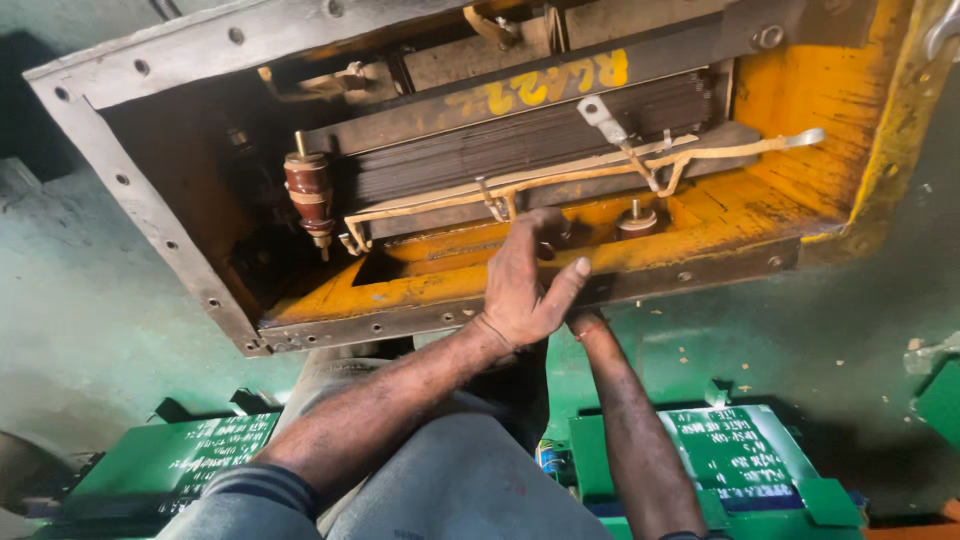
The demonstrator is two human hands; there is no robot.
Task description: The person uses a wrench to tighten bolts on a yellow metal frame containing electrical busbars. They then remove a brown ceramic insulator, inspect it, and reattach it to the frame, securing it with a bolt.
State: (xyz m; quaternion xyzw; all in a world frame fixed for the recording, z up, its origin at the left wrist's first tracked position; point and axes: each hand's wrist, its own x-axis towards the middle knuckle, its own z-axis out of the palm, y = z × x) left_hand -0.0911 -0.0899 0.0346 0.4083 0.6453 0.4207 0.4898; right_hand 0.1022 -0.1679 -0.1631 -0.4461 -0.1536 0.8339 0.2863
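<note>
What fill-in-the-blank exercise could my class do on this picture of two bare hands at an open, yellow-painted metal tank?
1. The left hand rests on the tank's yellow inner ____.
2. The right hand reaches ____ the grey bolt-holed flange.
3. The ribbed porcelain insulator is coloured ____.
4. The flat metal boxes on the floor are painted ____.

Missing words: ledge; under; brown; green

Head camera looks down, close over tank (720, 215).

A grimy green-grey concrete floor (80, 300) lies under 2 green metal boxes (740, 455), dimly lit.
</note>
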